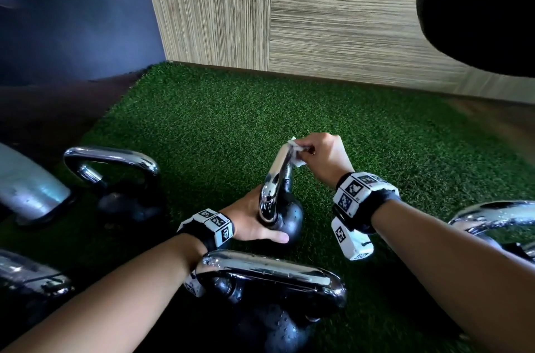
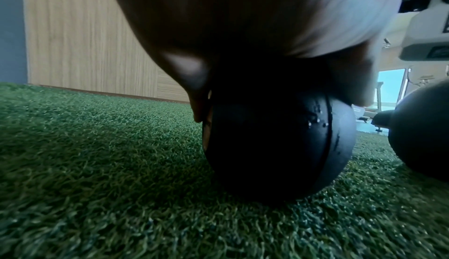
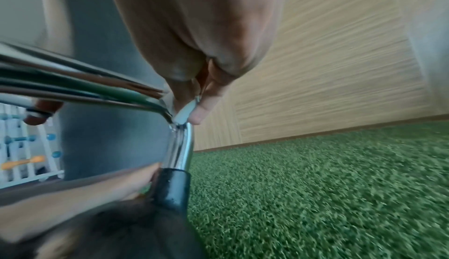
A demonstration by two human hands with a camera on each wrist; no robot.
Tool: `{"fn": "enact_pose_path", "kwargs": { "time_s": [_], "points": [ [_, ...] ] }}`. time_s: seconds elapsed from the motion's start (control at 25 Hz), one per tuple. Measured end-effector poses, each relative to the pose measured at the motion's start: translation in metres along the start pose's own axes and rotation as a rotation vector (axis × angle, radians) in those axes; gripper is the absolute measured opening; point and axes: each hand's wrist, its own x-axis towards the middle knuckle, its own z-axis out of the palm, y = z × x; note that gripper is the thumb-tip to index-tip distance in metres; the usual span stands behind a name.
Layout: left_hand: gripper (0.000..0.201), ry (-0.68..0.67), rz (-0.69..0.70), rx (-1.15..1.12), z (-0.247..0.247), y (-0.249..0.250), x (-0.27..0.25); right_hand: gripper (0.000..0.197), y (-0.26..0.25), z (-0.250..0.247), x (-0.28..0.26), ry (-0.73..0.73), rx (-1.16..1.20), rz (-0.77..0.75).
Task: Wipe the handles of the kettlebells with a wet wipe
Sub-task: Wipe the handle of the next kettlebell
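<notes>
A small black kettlebell [image 1: 289,216] with a chrome handle [image 1: 275,179] stands on the green turf in the middle of the head view. My left hand [image 1: 254,222] cups its round body from the left, thumb laid along the front; the left wrist view shows the ball [image 2: 267,148] under my palm. My right hand [image 1: 307,150] pinches a white wet wipe [image 1: 295,151] against the top far corner of the handle. The right wrist view shows the wipe [image 3: 184,112] between thumb and fingers at the handle's bend [image 3: 181,148].
More chrome-handled kettlebells stand around: one at the left [image 1: 115,179], a larger wet one nearest me [image 1: 272,274], one at the right edge [image 1: 498,216], one at the lower left [image 1: 29,274]. A wood-panelled wall [image 1: 347,20] bounds the turf [image 1: 231,121] behind.
</notes>
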Motion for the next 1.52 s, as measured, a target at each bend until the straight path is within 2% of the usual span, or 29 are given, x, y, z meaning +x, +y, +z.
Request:
{"fn": "enact_pose_path", "kwargs": {
  "time_s": [0.08, 0.12, 0.2, 0.24, 0.28, 0.36, 0.4, 0.44, 0.52, 0.6, 0.72, 0.8, 0.92, 1.04, 1.2, 1.36, 1.44, 1.52],
  "points": [
    [0.062, 0.001, -0.002, -0.001, -0.001, 0.0, 0.001, 0.013, -0.014, 0.008, -0.003, 0.087, 0.035, -0.114],
    [0.062, -0.001, -0.003, 0.0, -0.002, -0.001, 0.003, 0.013, -0.022, 0.018, -0.007, 0.1, 0.117, -0.195],
    [0.063, -0.003, -0.014, -0.028, -0.003, -0.004, 0.006, 0.02, -0.021, 0.029, -0.014, 0.229, 0.261, -0.354],
    [0.062, -0.003, -0.019, -0.039, -0.004, -0.004, 0.008, 0.02, -0.018, 0.029, -0.012, 0.218, 0.281, -0.354],
    [0.062, -0.002, -0.022, -0.045, -0.004, -0.004, 0.009, 0.018, -0.021, 0.027, -0.009, 0.137, 0.282, -0.281],
    [0.066, 0.006, -0.019, -0.056, -0.004, -0.001, 0.01, 0.013, -0.025, 0.004, -0.004, -0.058, 0.171, -0.031],
    [0.068, 0.012, -0.007, -0.077, -0.004, -0.001, 0.01, 0.014, -0.024, -0.001, -0.004, -0.106, 0.152, 0.03],
    [0.069, 0.012, -0.006, -0.1, -0.003, -0.003, 0.012, 0.014, -0.024, -0.003, -0.005, -0.131, 0.214, 0.056],
    [0.08, 0.021, -0.009, -0.109, -0.003, -0.008, 0.014, 0.026, -0.033, -0.004, -0.012, -0.162, 0.39, 0.129],
    [0.087, 0.033, -0.05, -0.101, -0.003, -0.013, 0.015, 0.021, -0.037, 0.002, -0.016, -0.18, 0.479, 0.201],
    [0.083, 0.024, -0.082, -0.103, -0.004, -0.015, 0.019, 0.022, -0.046, -0.002, -0.016, -0.192, 0.632, 0.277],
    [0.087, 0.02, -0.071, -0.09, -0.006, -0.014, 0.021, 0.018, -0.049, -0.001, -0.022, -0.221, 0.632, 0.278],
    [0.064, -0.007, -0.065, -0.087, -0.008, -0.008, 0.017, 0.02, -0.042, 0.01, -0.036, -0.32, 0.574, 0.246],
    [0.046, -0.023, -0.018, -0.125, -0.01, -0.006, 0.015, 0.02, -0.036, 0.009, -0.038, -0.35, 0.518, 0.201],
    [0.057, -0.006, 0.01, -0.118, -0.008, -0.008, 0.013, 0.019, -0.03, 0.012, -0.043, -0.368, 0.207, 0.101],
    [0.071, -0.026, 0.004, -0.093, -0.008, -0.008, 0.015, 0.023, -0.027, 0.012, -0.037, -0.404, 0.153, 0.091],
    [0.065, -0.024, 0.025, -0.089, -0.008, -0.005, 0.017, 0.022, -0.028, 0.007, -0.028, -0.45, 0.166, 0.141],
    [0.057, -0.03, 0.044, -0.097, -0.006, -0.005, 0.021, 0.019, -0.027, 0.009, -0.02, -0.569, 0.162, 0.165]
  ]
}}
